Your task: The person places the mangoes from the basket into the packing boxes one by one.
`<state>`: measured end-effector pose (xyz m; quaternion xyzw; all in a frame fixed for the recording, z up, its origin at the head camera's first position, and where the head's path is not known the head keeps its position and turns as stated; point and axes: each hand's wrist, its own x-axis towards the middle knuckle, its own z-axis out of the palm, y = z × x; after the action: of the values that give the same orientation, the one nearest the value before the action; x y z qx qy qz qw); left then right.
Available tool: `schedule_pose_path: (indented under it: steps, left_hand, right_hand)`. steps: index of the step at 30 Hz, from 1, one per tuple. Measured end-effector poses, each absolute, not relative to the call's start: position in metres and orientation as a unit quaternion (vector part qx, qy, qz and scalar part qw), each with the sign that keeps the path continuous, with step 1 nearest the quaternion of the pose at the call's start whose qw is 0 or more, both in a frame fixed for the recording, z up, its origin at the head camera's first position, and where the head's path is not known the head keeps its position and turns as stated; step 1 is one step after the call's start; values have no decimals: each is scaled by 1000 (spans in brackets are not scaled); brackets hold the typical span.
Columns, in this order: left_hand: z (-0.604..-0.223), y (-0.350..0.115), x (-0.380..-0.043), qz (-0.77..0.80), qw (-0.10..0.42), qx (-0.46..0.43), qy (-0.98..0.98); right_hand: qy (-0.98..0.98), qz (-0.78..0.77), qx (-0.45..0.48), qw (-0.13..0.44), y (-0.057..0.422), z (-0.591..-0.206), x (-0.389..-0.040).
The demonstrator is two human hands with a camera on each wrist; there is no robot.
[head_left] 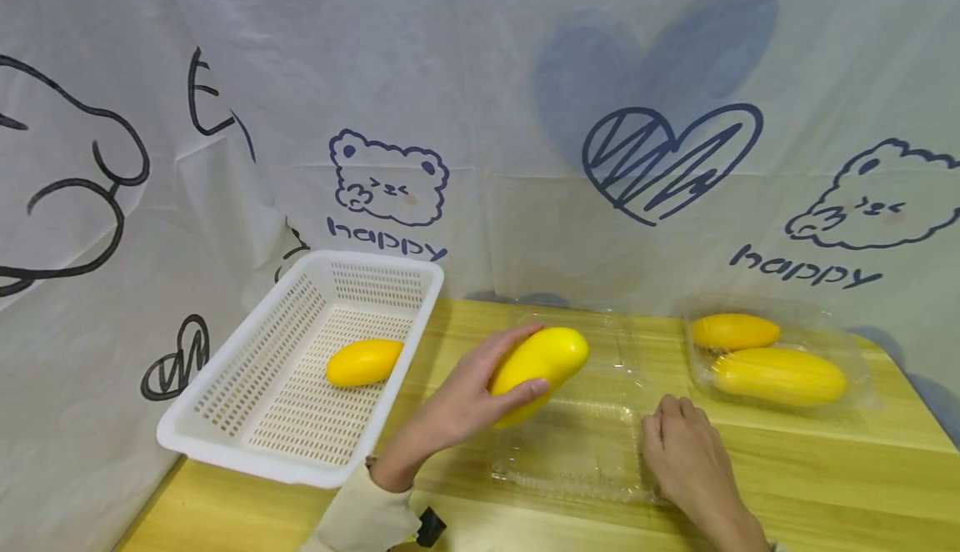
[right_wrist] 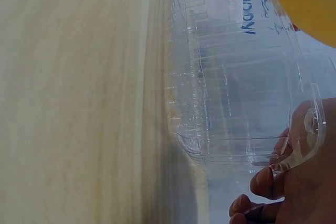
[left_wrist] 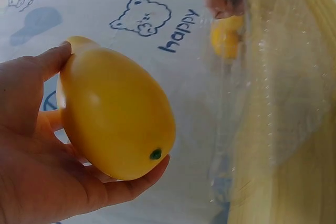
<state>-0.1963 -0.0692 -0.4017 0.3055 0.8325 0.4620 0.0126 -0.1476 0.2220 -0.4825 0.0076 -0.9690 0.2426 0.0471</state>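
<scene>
My left hand (head_left: 471,389) holds a smooth yellow mango (head_left: 557,353) above a clear plastic clamshell box (head_left: 566,460). In the left wrist view, thumb and fingers wrap the mango (left_wrist: 115,111), and a small green stem spot shows near its lower end. The box lies with its lid folded back on the wooden table. At the box's right side is my right hand (head_left: 693,456), fingers curled. Seen from the right wrist, that hand (right_wrist: 310,177) pinches the rim near a corner of the box (right_wrist: 236,82); the clear plastic overlaps part of the hand.
A white perforated basket (head_left: 300,460) on the left contains one yellow fruit (head_left: 365,363). Toward the back right, a closed clear box (head_left: 855,385) holds two yellow fruits (head_left: 780,375). A printed cloth (head_left: 495,118) hangs behind the wooden table (head_left: 825,485).
</scene>
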Motion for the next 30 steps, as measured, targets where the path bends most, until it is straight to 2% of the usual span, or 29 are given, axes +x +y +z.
schedule_pose_path:
  steps: [20, 30]
  left_hand:
    - [-434, -41, -186, 385, 35, 363, 848]
    - [-451, -31, -182, 320, 48, 357, 876]
  right_hand:
    - [-971, 238, 10, 37, 221, -481, -148]
    - [-971, 232, 14, 49, 222, -482, -148]
